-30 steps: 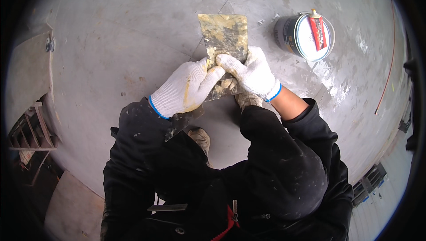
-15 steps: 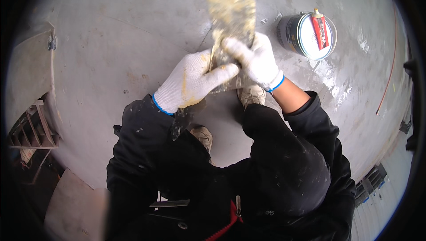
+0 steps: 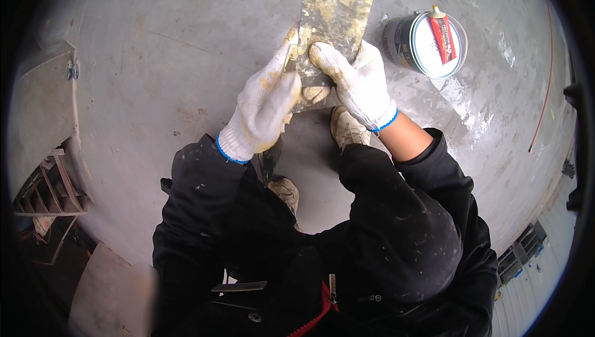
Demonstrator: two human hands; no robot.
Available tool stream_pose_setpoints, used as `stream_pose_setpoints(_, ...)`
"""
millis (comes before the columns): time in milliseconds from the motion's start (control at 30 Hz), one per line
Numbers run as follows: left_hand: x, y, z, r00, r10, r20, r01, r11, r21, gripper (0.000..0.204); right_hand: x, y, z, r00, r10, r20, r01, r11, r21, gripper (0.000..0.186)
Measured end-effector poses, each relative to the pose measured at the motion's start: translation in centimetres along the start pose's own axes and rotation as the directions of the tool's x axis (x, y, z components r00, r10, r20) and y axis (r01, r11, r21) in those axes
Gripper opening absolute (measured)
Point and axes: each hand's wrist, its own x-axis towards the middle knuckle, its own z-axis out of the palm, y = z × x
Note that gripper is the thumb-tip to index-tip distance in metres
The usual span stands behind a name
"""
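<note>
My right hand (image 3: 362, 83), in a white knit glove with a blue cuff, grips a flat metal putty scraper (image 3: 334, 11), thumb lying on its face. Yellowish putty and dark stains cover the blade, which points away from me. My left hand (image 3: 263, 107), gloved alike and stained yellow, is closed beside the scraper's left edge. It holds a second putty-smeared scraper (image 3: 319, 102), mostly hidden behind the hands and the first blade. A dark flat end shows below my left wrist.
A paint can (image 3: 406, 42) stands at the right on the grey floor (image 3: 186, 45), a red tube (image 3: 442, 39) on its white lid. A thin reddish rod (image 3: 543, 98) lies farther right. A metal rack (image 3: 52, 185) is at the left. My shoes (image 3: 349, 127) are below the hands.
The upper scraper has moved up and slightly right and is now sharp instead of blurred. My left hand has turned more upright, its fingers now along the scraper's left edge.
</note>
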Motion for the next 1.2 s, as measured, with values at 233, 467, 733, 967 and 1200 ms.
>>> stream_pose_setpoints(233,1.3,-1.3,1.0,0.883,0.468,-0.028,-0.443,0.852,0.278,0.06,-0.1,-0.6,0.6,0.999,-0.008,-0.044,0.017,0.978,0.208,0.027)
stream_pose_setpoints(467,0.5,-0.9,-0.6,0.969,0.238,0.073,-0.249,0.927,0.282,0.046,0.0,-1.0,-0.5,0.992,-0.124,-0.036,0.116,0.976,-0.186,0.025)
stream_pose_setpoints(733,0.4,-1.6,0.1,0.962,0.229,0.145,-0.259,0.936,0.24,0.045,-0.9,0.0,-1.3,0.994,-0.081,0.07,0.09,0.988,-0.125,0.023)
stream_pose_setpoints(967,-0.3,-2.8,-0.9,0.976,0.139,0.17,-0.164,0.976,0.145,0.034,-0.7,0.4,-1.1,0.955,-0.132,0.264,0.21,0.932,-0.296,0.025)
stream_pose_setpoints(1200,0.1,-3.3,-0.9,0.947,0.277,0.162,-0.294,0.951,0.097,0.025,-0.1,0.4,-0.7,0.869,-0.225,0.44,0.395,0.851,-0.345,0.02)
